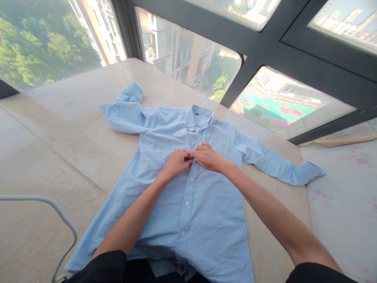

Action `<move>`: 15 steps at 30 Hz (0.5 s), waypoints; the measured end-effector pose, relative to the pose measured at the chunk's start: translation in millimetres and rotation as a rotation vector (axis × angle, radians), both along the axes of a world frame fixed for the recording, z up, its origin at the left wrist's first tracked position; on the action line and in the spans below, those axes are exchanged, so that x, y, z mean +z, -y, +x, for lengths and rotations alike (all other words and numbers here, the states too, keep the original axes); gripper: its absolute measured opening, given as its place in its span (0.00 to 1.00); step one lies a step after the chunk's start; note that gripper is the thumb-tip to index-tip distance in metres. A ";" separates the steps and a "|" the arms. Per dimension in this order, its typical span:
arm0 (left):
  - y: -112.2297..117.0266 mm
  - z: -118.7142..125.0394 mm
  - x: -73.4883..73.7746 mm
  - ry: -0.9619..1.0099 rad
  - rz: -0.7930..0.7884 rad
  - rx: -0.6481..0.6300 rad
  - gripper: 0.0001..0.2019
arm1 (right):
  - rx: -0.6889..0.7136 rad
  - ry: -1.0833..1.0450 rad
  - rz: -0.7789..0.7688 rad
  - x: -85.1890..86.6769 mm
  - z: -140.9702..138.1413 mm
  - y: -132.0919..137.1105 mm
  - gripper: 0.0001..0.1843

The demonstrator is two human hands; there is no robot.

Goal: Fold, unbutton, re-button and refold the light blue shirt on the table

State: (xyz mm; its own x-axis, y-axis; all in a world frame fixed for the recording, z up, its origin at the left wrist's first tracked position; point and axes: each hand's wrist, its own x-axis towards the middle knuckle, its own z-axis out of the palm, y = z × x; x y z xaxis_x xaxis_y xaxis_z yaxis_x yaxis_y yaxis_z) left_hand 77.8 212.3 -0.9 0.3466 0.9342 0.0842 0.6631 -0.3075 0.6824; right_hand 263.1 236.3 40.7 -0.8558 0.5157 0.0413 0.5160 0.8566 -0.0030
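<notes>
A light blue button-up shirt (165, 196) lies front side up, its collar pointing away from me and both sleeves spread outward. My left hand (178, 162) and my right hand (207, 157) meet at the front placket, around mid-chest. Both are closed, with fingertips pinching the placket cloth; whatever button is between them is hidden by the fingers. Just above my hands a white button (193, 144) shows. Below them, more white buttons run down the placket, one of them low near the hem (183, 234).
The shirt rests on a beige marble-like ledge (59, 149). Dark-framed windows (259, 47) border its far side. A white cable (59, 210) curves in at lower left. Floral-patterned fabric (338, 196) lies on the right.
</notes>
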 end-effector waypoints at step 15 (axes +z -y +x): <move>-0.3 1.9 2.5 -0.044 -0.012 0.021 0.06 | 0.044 -0.148 0.104 -18.2 11.7 8.7 0.12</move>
State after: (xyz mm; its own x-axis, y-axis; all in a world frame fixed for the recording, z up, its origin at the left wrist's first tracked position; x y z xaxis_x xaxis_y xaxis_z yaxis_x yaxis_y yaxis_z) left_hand 79.7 212.6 1.6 0.3301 0.9422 0.0577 0.6986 -0.2850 0.6563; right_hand 274.8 227.6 22.5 -0.8580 0.4642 0.2197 0.4785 0.8780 0.0136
